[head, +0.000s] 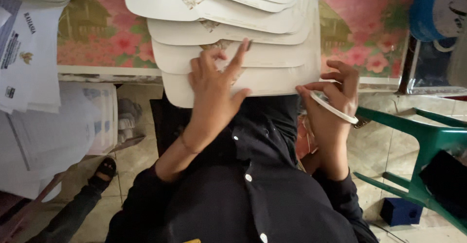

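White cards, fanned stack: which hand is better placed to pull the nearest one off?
Left, probably. The left hand already lies flat on the nearest white card; the right hand pinches a white strip at its edge.

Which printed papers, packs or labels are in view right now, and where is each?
Printed sheets: far left, hanging off the table edge, white with small dark and gold marks.
Wrapped bundle: below the table at left, white with blue patches.
White cards: overlapping row at centre under the left hand, blank rounded shapes.
White strip: in the right hand, thin, unmarked.
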